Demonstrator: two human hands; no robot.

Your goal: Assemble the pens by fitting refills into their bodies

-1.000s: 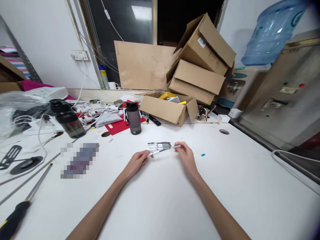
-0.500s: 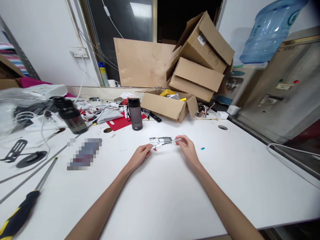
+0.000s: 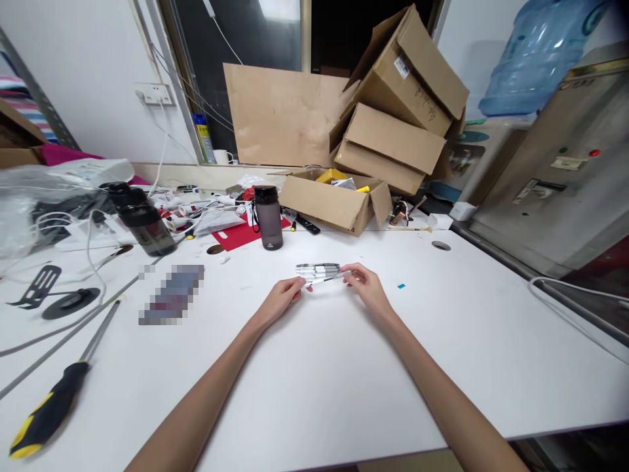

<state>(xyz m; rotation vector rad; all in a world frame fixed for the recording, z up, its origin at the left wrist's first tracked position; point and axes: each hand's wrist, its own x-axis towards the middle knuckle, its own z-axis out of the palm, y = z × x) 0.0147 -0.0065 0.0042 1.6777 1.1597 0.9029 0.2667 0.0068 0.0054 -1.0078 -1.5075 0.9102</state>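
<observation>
Between my two hands a white and dark pen (image 3: 324,280) is stretched, tilted a little up to the right. My left hand (image 3: 284,298) pinches its left end. At its right end the fingers of my right hand (image 3: 362,284) are closed on it. Just behind it, several white, grey and black pens (image 3: 317,269) lie side by side in a row on the white table (image 3: 324,367). My fingertips hide both ends of the held pen.
A dark water bottle (image 3: 268,219) and an open cardboard box (image 3: 329,200) stand behind the pens. To the left are a screwdriver (image 3: 56,400), a blurred-out flat object (image 3: 171,295) and a black bottle (image 3: 142,219). A blue scrap (image 3: 401,286) lies right of my right hand.
The held pen has come slightly closer to the row of pens, with both hands still on it. The whole view has shifted slightly.
</observation>
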